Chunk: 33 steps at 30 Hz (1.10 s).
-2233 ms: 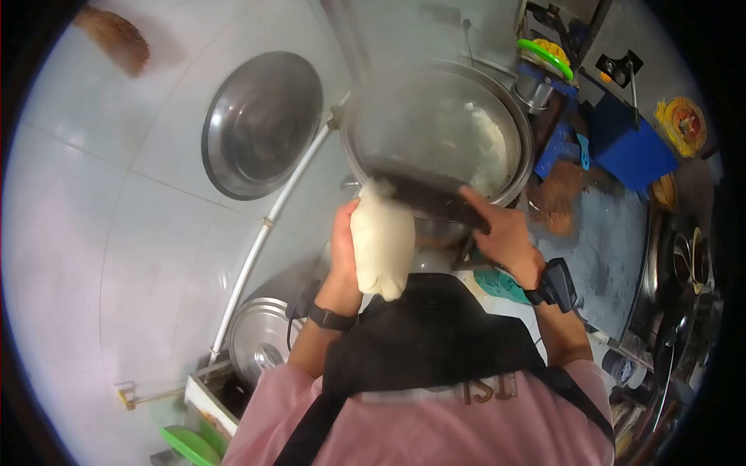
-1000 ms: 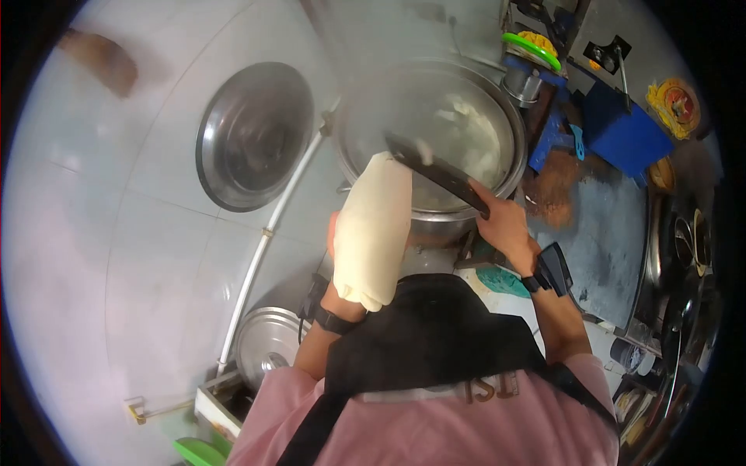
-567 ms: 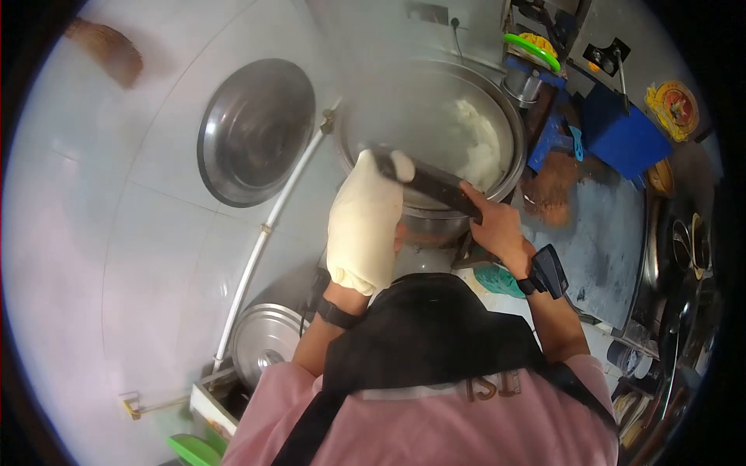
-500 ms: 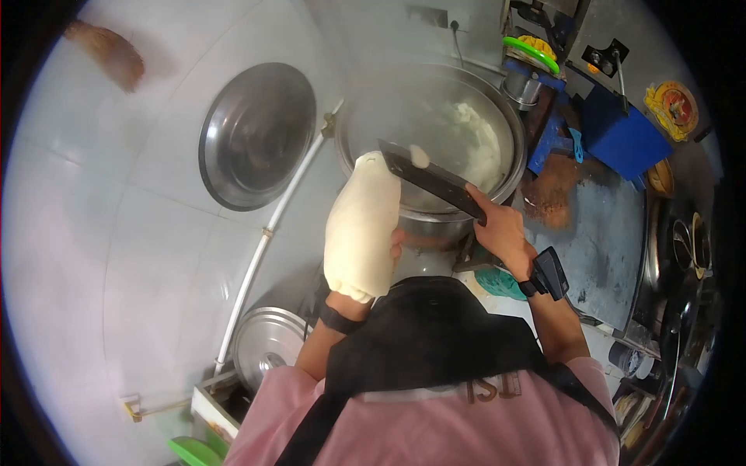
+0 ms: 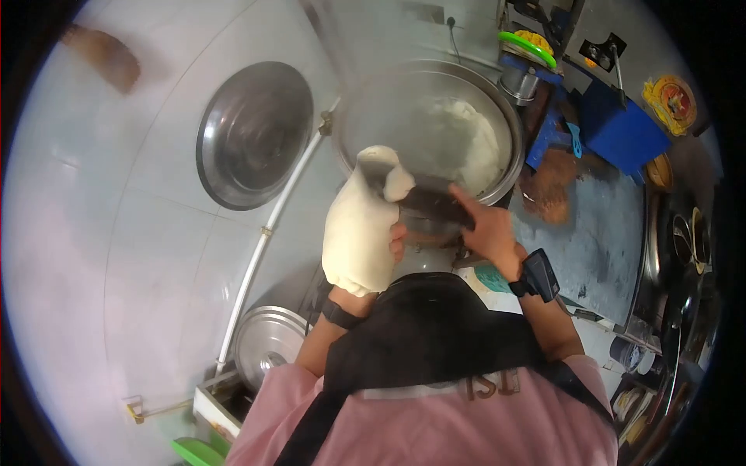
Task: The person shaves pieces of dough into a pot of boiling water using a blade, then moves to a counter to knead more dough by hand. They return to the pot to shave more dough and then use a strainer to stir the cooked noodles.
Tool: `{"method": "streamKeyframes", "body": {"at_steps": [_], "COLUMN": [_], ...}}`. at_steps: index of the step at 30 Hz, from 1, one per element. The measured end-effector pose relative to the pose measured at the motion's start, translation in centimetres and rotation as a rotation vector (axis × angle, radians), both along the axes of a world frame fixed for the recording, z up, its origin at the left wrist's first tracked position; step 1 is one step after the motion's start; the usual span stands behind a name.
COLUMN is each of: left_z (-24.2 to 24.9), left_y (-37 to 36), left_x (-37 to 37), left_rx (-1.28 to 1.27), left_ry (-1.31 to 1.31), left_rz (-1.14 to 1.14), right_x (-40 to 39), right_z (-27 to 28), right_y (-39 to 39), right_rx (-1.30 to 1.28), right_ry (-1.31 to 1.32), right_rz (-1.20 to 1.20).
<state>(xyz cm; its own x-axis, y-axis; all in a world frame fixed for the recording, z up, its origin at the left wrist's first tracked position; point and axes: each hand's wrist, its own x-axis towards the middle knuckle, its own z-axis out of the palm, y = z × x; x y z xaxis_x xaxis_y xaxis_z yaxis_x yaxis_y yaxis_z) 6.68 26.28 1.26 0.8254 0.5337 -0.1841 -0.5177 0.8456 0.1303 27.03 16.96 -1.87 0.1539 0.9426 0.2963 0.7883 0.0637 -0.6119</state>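
A long, pale block of dough lies along my left forearm. My left hand is closed on its right side, with only the fingertips showing. My right hand grips a dark flat blade, smeared by motion, against the dough's upper right side. A sliver of dough curls up over the blade near the block's far end. Beyond both hands stands a wide metal pot of steaming, cloudy water, with whitish foam or noodles at its right.
A large round metal lid leans on the tiled wall, beside a white pipe. Another lid sits at lower left. To the right are a worktop, a blue box and a green-rimmed bowl.
The blade has come down from the dough's far tip along its right side and toward me. A piece seen in the air above the pot is gone, and a fresh sliver curls off.
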Motion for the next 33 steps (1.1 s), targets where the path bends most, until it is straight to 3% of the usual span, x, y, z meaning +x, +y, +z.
{"method": "streamKeyframes", "body": {"at_steps": [2, 6, 8, 11, 13, 14, 15, 16, 18, 19, 20, 21, 22, 23, 24, 25, 26, 28, 29, 30, 32, 33], "left_z": [0.4, -0.8, -3.7, -3.4, -3.7, -4.0, -0.3, 1.4, 0.9, -0.9, -3.9, -5.3, -4.1, -2.9, -1.1, 1.0, -1.5, -8.5, -8.5, -6.1, -5.6, -6.7], "left_y": [0.2, 0.6, 0.6, 0.3, 0.8, 1.2, 0.2, -0.2, 0.3, 1.1, 2.2, 3.1, 2.8, 1.8, 0.4, -1.7, -0.1, 4.3, 3.3, 2.4, 3.0, 3.5], "left_x": [0.1, 0.0, -0.4, -1.2, -1.4, -1.2, -0.2, 0.2, 0.3, 0.2, 0.0, 0.1, 0.6, 0.9, 1.4, 2.9, 1.8, -1.3, -0.3, 0.7, 0.6, 0.4], "left_rx": [-0.085, 0.076, 0.561, 1.203, 1.469, 1.400, 0.798, 0.556, 1.114, 1.107, 0.793, 0.482, 0.492, 0.812, 1.123, 1.245, 1.246, 0.427, 0.736, 1.010, 0.613, 0.608], "left_ry": [-0.103, 0.120, 0.380, 0.784, 0.889, 0.825, 0.420, 0.571, 0.896, 0.902, 0.519, 0.137, 0.137, 0.466, 0.798, 0.919, 0.919, 0.378, 0.758, 1.019, 0.699, 0.703], "left_rz": [-0.016, -0.010, 0.082, 0.118, 0.135, 0.134, 0.046, 0.040, 0.158, 0.153, 0.090, 0.034, 0.023, 0.238, 0.463, 0.570, 0.565, 0.057, 0.296, 0.356, 0.369, 0.369], "right_x": [1.7, -0.1, -2.0, -3.7, -2.1, -0.9, 0.9, 2.2, 2.2, 2.0, 1.1, -0.1, -1.0, -1.6, -2.2, -2.6, -2.2, -0.1, 1.5, 2.1, 2.5, 1.7], "right_z": [-1.7, 0.6, 1.6, 4.9, 3.6, 2.5, 0.6, -0.7, 0.0, 0.3, 0.8, 1.8, 2.9, 4.0, 5.1, 5.5, 4.8, 1.6, -0.4, -0.4, 0.0, 0.6], "right_y": [0.2, -0.1, 0.5, -0.2, -0.1, -0.1, -0.1, 0.0, -0.4, -1.1, -1.4, -0.8, -0.1, -0.1, -0.2, -0.4, -0.4, -0.1, -0.1, -0.5, -1.0, -1.0], "right_rx": [-0.254, -0.197, 0.215, 0.040, 0.025, 0.010, -0.132, -0.272, -0.215, -0.176, -0.193, 0.024, 0.252, 0.257, 0.098, -0.063, -0.064, 0.047, -0.040, -0.042, -0.176, -0.098], "right_ry": [-0.157, -0.015, -0.007, -0.089, -0.061, -0.036, -0.066, -0.097, -0.066, -0.018, -0.007, 0.017, 0.034, 0.038, -0.043, -0.123, -0.119, 0.000, -0.023, -0.029, 0.020, 0.079], "right_rz": [-0.302, -0.269, 0.091, 0.222, 0.123, 0.027, -0.125, -0.277, -0.290, -0.313, -0.315, -0.129, 0.055, 0.042, 0.115, 0.191, 0.188, -0.036, -0.182, -0.170, -0.355, -0.296]}}
